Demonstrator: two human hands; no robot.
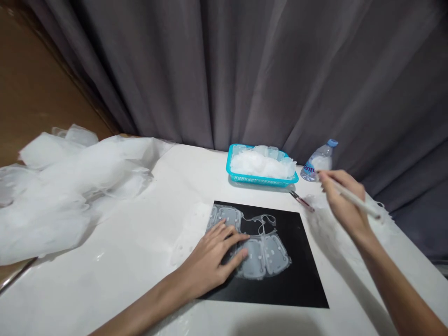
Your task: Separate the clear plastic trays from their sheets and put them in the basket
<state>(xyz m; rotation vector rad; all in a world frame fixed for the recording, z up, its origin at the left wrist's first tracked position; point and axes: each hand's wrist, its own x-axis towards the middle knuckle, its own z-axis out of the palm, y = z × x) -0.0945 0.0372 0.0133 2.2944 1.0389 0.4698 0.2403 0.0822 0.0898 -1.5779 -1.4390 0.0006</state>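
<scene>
My left hand (217,249) lies with its fingers spread on translucent moulded plastic pieces (252,261), pressing them against a black sheet (297,287). These pieces are joined by thin film, and a loose curled strip of it stands up beyond my fingers. To the right, my right hand (345,200) is raised above the table and closed around a slim white pen-like tool (355,198). The tool's tip points to the left, near a bottle; its exact kind cannot be made out. A small red-handled cutting tool (301,201) lies beside the black sheet.
A turquoise basket (261,179) full of translucent plastic pieces stands at the back. Behind my right hand is a plastic bottle (319,161) with a blue cap. A big heap of cloudy plastic film (70,191) covers the left side. Film scraps (325,224) lie at the right.
</scene>
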